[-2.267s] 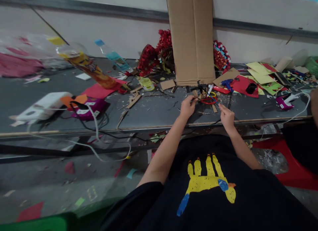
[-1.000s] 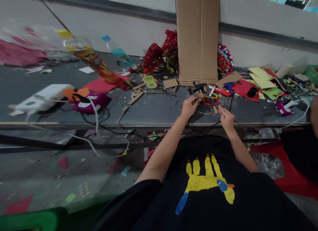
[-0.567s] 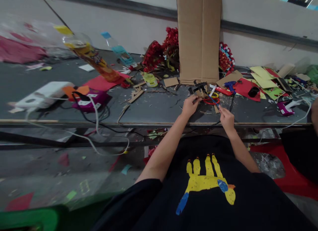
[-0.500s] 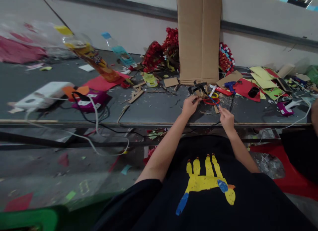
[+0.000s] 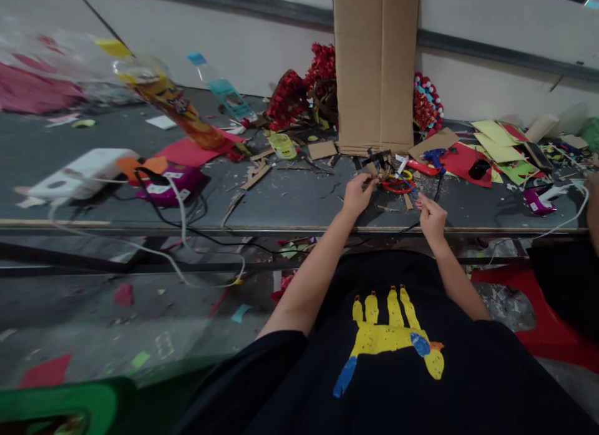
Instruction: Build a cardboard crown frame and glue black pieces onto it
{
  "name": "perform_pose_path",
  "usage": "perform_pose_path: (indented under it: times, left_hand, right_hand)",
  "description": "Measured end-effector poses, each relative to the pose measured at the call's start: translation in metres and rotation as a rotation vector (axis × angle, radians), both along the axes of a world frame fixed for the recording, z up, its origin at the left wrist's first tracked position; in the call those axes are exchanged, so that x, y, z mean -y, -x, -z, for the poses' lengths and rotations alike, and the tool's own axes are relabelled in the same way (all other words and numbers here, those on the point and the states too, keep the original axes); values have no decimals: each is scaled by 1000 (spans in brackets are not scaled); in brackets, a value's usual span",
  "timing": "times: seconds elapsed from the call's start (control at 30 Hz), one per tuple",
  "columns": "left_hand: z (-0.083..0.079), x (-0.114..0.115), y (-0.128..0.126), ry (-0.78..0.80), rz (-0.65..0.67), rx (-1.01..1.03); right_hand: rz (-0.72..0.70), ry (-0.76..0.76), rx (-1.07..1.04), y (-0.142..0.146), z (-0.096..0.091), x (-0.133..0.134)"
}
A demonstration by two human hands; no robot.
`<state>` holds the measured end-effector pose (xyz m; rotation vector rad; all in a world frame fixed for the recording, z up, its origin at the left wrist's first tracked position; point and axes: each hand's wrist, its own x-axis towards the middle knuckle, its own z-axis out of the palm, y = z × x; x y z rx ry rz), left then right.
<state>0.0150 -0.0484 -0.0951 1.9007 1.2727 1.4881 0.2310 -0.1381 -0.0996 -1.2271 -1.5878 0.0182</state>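
My left hand [image 5: 358, 195] is closed in a pinch at a small clump of brown and black scraps [image 5: 377, 161], and what its fingertips hold is too small to make out. To its right, my right hand [image 5: 431, 215] pinches the near end of a thin blue strand [image 5: 410, 187], which slants away toward the clump. Red loops [image 5: 397, 186] and a yellow loop [image 5: 406, 175] lie between the two hands. Just beyond them are a red-handled tool [image 5: 423, 168] and a blue glue gun [image 5: 435, 158].
A tall cardboard panel [image 5: 377, 67] stands upright behind the hands. Bottles [image 5: 175, 104], a white power strip [image 5: 87, 173] and purple boxes [image 5: 171, 185] with cables are leftward. Paper sheets [image 5: 498, 145] and scraps cover the right side. Another person's arm shows at the right edge.
My right hand has drawn slightly right and toward me, with the blue strand at its fingertips. My left hand stays at nearly the same spot. The view has shifted slightly.
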Motion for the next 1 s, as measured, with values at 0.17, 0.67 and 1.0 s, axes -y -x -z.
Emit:
perform_pose_path:
  times: [0.17,0.67,1.0]
  left_hand:
    - [0,1,-1,-55,7,-98]
    - [-5,1,0,36,12,37]
    - [-3,-1,2,88,15,116]
  right_hand:
    - [-6,-18,-49,0,-1,0]
    - [10,55,31,-1,1,-3]
    - [1,40,-1,-1,0,0]
